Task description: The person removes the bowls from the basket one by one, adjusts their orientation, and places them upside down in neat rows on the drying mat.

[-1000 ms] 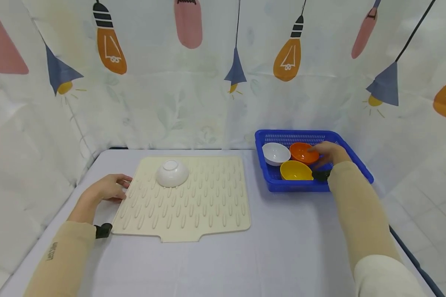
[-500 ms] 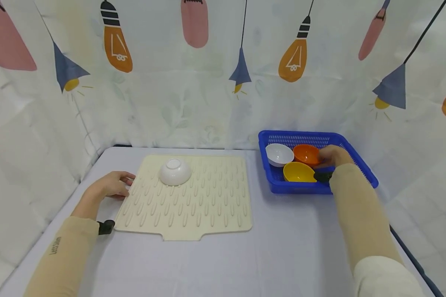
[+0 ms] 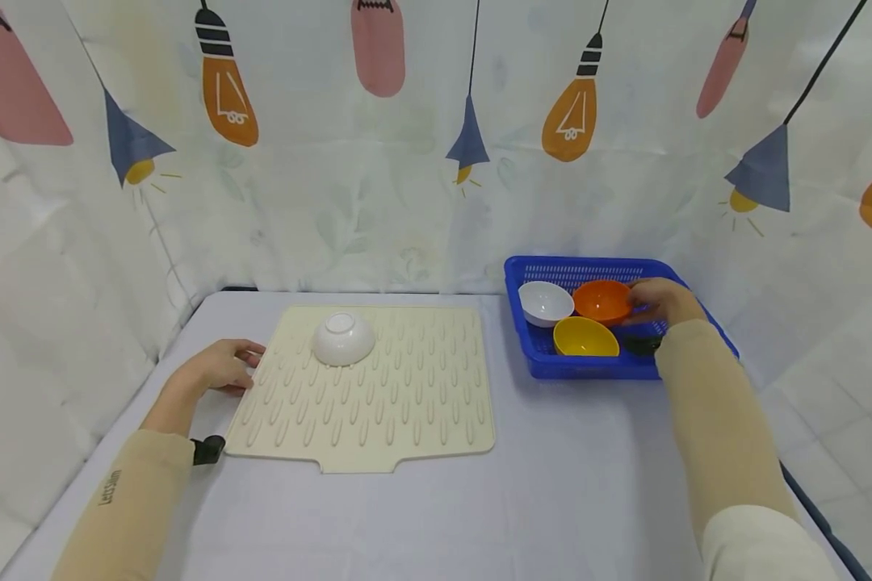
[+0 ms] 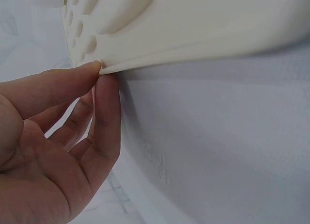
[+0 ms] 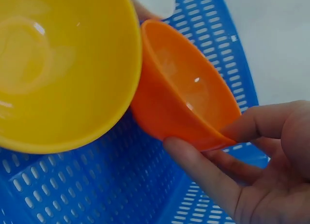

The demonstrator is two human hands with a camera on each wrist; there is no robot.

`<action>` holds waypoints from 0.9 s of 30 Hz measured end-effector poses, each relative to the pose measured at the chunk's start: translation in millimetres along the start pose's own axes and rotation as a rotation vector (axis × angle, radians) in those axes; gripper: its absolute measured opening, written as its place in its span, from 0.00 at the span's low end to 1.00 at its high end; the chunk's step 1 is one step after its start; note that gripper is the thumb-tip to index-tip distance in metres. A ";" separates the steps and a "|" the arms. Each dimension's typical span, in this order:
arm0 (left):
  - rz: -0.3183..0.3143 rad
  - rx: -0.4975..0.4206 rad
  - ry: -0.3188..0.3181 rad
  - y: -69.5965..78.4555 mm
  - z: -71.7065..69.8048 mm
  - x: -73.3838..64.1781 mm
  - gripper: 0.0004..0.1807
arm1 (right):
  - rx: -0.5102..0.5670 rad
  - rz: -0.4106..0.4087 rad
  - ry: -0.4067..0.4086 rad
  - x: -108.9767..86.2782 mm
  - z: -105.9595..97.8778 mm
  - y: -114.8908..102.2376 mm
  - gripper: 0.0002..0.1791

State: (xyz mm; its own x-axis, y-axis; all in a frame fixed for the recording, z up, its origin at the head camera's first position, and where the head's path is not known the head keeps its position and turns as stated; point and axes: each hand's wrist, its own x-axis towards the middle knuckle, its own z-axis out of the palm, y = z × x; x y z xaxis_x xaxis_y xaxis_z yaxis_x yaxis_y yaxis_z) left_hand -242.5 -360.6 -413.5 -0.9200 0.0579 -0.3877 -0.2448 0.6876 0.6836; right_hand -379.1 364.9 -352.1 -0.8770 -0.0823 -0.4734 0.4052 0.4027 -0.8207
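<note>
My left hand (image 3: 221,367) pinches the left edge of a cream drying mat (image 3: 407,387) between thumb and fingers; in the left wrist view the mat's edge (image 4: 184,44) sits at the fingertips. A white bowl (image 3: 343,339) lies upside down on the mat's upper left. At the right, my right hand (image 3: 661,300) reaches into a blue basket (image 3: 589,368) and grips the rim of an orange bowl (image 3: 601,303). The right wrist view has this orange bowl (image 5: 169,98) tilted, thumb inside the rim and fingers outside. A yellow bowl (image 5: 63,73) is right beside it.
Another white bowl (image 3: 545,303) sits in the basket, left of the orange one. The yellow bowl (image 3: 585,336) is at the basket's front. White cloth (image 3: 443,524) covers the table, and a patterned curtain (image 3: 407,202) hangs behind it.
My right hand has closed on the orange bowl's rim and shifted slightly right, the bowl tilting a little. The left hand stays at the mat's edge. The head view has shifted slightly.
</note>
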 end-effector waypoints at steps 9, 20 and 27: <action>0.007 0.003 0.002 -2.1 0.1 1.9 0.40 | 0.066 -0.045 0.035 -8.3 -9.5 -4.4 0.38; 0.010 -0.011 0.005 -1.0 -0.1 3.2 0.40 | 0.226 -0.099 -0.033 -15.8 -7.7 -19.7 0.38; 0.008 -0.007 0.001 -0.3 -0.7 3.5 0.40 | 0.270 -0.104 -0.057 -20.9 3.8 -20.9 0.39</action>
State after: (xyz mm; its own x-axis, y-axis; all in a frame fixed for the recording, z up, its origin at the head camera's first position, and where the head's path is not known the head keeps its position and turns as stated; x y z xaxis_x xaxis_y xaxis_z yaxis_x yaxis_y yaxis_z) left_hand -245.9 -361.1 -414.6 -0.9222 0.0621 -0.3817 -0.2399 0.6822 0.6907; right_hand -368.2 354.7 -326.3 -0.9044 -0.1646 -0.3936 0.3750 0.1333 -0.9174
